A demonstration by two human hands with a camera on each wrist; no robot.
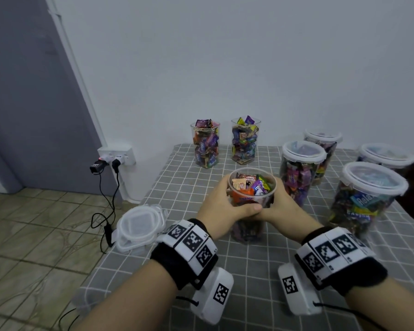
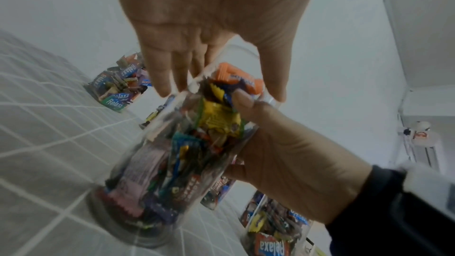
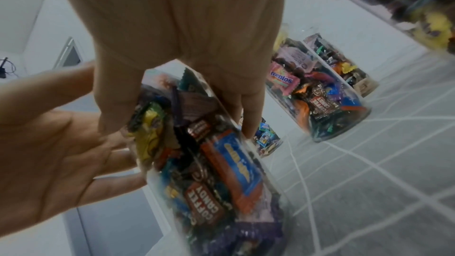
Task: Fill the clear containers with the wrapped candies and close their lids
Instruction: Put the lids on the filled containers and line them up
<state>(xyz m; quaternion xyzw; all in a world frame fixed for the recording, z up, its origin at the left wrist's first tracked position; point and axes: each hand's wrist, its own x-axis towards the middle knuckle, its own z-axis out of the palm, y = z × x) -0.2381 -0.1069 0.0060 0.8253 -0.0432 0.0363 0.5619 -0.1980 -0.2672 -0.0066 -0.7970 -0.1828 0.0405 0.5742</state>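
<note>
Left of the left hand [image 1: 221,206], at the table's near-left corner, lies a stack of clear lids [image 1: 139,226] on the grey checked cloth [image 1: 261,263], just beside the left wrist band. Beyond the stack, off the table, a white wall socket [image 1: 117,155] holds two plugs with black cables hanging to the tiled floor.

Both hands wrap one open jar [image 1: 252,187] between them, the left hand curled round its left wall and the right hand [image 1: 283,211] curled round its right wall, thumbs meeting on the near side just under the rim. The jar stands upright on the cloth, lidless, packed with wrapped candies [image 1: 249,185] up to the rim. From the left wrist, the left hand [image 2: 209,32] has its fingers along the far wall and its thumb on the near one; from the right wrist, the right hand [image 3: 177,36] clasps the same jar [image 3: 204,163], its fingers bent down over the wall.

Beyond the hands, toward the wall, two more lidless jars stand side by side: one [image 1: 205,144] past the left hand, the other [image 1: 245,140] straight ahead, both heaped with candies.

Right of the right hand stand four full jars with white lids shut on them: a near one [image 1: 299,168] just beside the held jar, one behind it [image 1: 323,144], a large one [image 1: 366,197] nearest the right wrist, and another [image 1: 387,156] behind that
</note>
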